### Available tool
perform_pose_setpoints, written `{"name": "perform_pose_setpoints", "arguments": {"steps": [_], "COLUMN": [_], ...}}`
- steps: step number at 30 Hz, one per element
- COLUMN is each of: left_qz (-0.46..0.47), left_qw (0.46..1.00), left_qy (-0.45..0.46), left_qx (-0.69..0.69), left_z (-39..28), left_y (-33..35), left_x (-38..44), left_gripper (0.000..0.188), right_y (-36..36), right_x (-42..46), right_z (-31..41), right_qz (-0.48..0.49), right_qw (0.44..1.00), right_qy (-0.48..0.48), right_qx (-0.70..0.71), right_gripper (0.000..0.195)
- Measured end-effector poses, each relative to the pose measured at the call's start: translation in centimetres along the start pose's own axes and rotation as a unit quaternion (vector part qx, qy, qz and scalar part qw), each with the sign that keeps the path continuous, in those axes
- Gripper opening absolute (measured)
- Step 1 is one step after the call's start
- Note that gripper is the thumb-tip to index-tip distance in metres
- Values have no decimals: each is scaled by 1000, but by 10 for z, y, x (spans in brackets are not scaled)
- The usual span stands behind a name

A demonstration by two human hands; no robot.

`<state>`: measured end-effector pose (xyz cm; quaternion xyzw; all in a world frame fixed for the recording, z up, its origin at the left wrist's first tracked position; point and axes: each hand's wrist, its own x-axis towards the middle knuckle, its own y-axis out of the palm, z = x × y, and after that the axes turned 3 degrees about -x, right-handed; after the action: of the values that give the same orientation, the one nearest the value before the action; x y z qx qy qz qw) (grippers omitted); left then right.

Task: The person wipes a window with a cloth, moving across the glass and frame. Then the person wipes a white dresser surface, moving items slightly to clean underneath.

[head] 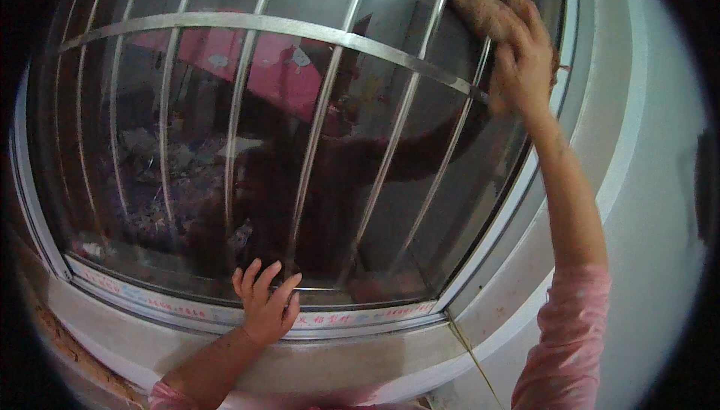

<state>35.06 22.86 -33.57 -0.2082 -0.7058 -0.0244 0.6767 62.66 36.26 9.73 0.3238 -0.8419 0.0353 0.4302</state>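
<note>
High at the right of the window, my right hand holds a tan cloth against the glass pane. The cloth is bunched and slightly blurred, partly covered by my fingers. My left hand is at the bottom of the window, fingers spread, over the lower frame with the fingertips at the glass. Nothing is in the left hand. Metal security bars show through the pane, joined by a flat crossbar.
A pale sill runs below the window. White wall lies to the right. A thin yellowish strip hangs from the lower right corner. Pink patterned fabric appears in the glass; whether it is behind or reflected is unclear.
</note>
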Motion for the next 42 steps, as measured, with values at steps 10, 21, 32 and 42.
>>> {"name": "perform_pose_setpoints", "arguments": {"steps": [10,21,32,42], "left_qz": [41,27,31,26], "left_qw": [999,1000,999,1000], "left_qy": [8,-1,-17,2], "left_qx": [-6,-15,-16,-18], "left_z": [0,-1,1,3], "left_y": [-3,-4,-13,-16], "left_x": [3,1,5,6], "left_gripper": [39,35,36,39], "right_y": [-66,20,6,-35], "right_x": [-158,65,32,-26], "right_z": [161,3,185,168], "right_qz": [278,-9,36,222], "right_qw": [852,1000,980,906], "right_qy": [-360,-20,-130,-303], "right_qx": [258,6,143,195], "right_gripper": [41,31,36,43]}}
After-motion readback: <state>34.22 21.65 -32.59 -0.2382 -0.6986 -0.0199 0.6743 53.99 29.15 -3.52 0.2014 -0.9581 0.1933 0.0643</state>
